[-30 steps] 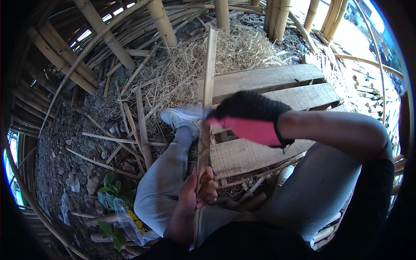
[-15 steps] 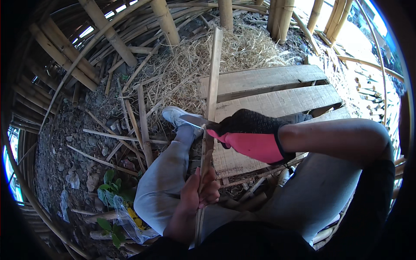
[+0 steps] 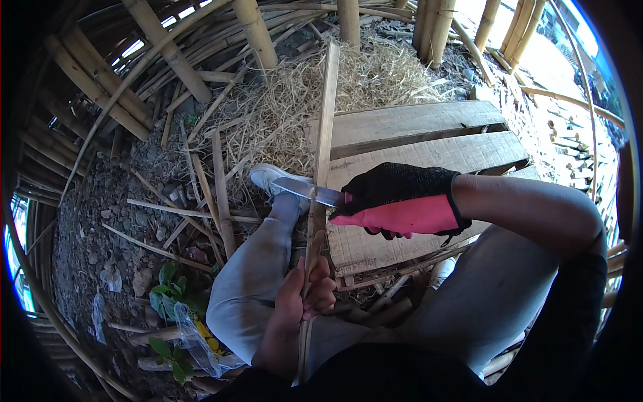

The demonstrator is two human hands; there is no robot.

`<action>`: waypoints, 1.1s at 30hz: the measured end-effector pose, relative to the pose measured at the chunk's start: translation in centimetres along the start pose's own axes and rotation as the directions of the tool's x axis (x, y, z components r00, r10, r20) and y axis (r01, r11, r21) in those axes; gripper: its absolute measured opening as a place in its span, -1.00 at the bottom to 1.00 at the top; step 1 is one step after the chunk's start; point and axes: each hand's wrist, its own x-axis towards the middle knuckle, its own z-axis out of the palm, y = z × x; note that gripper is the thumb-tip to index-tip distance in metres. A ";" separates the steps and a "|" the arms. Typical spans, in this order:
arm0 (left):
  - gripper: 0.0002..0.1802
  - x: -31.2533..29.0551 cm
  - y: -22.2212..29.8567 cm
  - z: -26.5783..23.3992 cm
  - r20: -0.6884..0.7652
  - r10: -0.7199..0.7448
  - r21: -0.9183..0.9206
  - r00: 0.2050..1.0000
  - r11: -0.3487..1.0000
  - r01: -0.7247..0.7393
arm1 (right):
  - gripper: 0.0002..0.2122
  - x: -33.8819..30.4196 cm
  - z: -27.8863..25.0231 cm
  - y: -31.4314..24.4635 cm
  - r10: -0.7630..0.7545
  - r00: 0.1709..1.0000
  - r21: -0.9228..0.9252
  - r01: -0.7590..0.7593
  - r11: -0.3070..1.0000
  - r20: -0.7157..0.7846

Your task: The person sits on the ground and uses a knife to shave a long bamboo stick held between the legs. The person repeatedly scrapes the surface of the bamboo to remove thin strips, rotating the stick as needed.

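Observation:
A long split bamboo strip runs from my lap away from me, its far end over the straw pile. My bare left hand is wrapped round its near part. In a pink and black glove, my right hand grips a knife whose handle is mostly hidden by the fingers. The knife's blade points left and lies across the strip, touching it at a pale nick. Below the blade a shaving seems to lift from the strip's surface. Under the right hand is a wooden slatted platform.
Straw-like shavings heap beyond the platform. Loose bamboo sticks lie on the stony ground at left, near a leafy plant and a clear plastic bag. Bamboo posts stand at the back. My shoe rests beside the strip.
The right hand has turned slightly, and more of the knife blade shows to the left of the glove. The strip's far end has shifted a little left. My left hand keeps its grip.

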 end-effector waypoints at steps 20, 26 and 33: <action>-0.42 -0.4 0.6 1.5 -0.182 0.008 0.182 0.983 0.983 0.026 | -0.53 0.5 3.9 2.8 -0.690 0.633 -0.920 -0.093 0.382 -0.351; -0.38 0.1 0.1 2.3 -0.192 0.010 0.249 0.981 0.968 0.038 | -0.60 0.5 5.3 3.5 -0.794 0.499 -0.938 -0.173 0.301 -0.347; -0.36 0.4 -0.5 1.5 -0.131 -0.010 0.231 0.991 0.972 0.041 | -0.81 -0.1 4.6 2.6 -0.674 0.653 -0.931 -0.146 0.336 -0.345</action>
